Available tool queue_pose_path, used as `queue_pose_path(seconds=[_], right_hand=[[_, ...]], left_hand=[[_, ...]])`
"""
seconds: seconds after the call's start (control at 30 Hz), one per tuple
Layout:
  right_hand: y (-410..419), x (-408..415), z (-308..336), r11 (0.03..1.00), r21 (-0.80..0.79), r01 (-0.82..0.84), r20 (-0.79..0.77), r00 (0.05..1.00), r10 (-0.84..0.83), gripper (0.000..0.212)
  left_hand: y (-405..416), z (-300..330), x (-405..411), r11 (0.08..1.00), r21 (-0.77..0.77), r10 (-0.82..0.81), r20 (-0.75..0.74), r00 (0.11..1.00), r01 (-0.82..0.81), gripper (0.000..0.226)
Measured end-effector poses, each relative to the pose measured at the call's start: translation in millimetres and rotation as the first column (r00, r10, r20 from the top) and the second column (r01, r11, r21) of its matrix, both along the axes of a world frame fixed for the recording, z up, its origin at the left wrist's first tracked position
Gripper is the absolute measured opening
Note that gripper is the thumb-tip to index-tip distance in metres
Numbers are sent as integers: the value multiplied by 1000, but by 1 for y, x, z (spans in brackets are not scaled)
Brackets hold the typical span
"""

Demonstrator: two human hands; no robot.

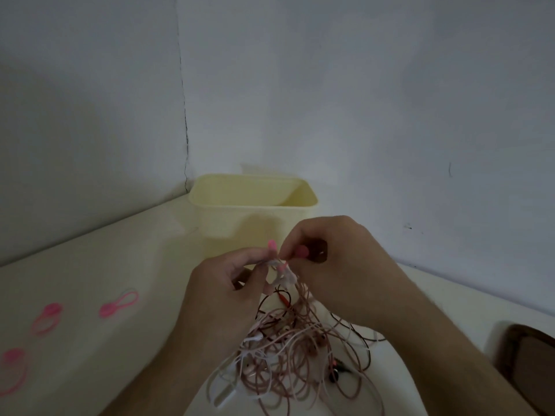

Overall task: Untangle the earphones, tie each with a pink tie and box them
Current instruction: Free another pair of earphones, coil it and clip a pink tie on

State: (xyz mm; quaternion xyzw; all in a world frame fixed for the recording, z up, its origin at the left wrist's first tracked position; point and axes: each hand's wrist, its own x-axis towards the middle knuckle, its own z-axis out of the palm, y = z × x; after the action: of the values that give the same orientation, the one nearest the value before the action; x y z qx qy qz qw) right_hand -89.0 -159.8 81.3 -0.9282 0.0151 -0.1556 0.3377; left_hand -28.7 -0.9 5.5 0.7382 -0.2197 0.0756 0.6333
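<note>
A tangle of pink, white and dark earphone cables (pixel 288 355) lies on the white table and hangs from my hands. My left hand (pixel 222 292) pinches a bunched pale cable loop (pixel 282 273) raised above the pile. My right hand (pixel 333 259) pinches a pink tie (pixel 301 251) at the same bunch; a pink end (pixel 271 244) sticks up between the two hands. Behind them stands the open pale yellow box (pixel 252 205), its inside mostly hidden.
Three spare pink ties lie on the table at the left: one (pixel 118 304) near the middle, another (pixel 46 318) further left, a third (pixel 12 367) at the edge. A dark brown object (pixel 525 358) sits at the right. Walls form a corner behind the box.
</note>
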Motion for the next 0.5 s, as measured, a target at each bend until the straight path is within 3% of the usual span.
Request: queue_pose_path(seconds=[0.2,0.5], right_hand=[[-7,6,-10,976,209,68,153,983,-101,32],[-5,11,-24,897,438,48,96,990,-100,15]], left_hand=[[2,11,-11,974,-169,-165,-78,983,150,32],[3,16,-14,930,-331,-193,-70,979,159,29]])
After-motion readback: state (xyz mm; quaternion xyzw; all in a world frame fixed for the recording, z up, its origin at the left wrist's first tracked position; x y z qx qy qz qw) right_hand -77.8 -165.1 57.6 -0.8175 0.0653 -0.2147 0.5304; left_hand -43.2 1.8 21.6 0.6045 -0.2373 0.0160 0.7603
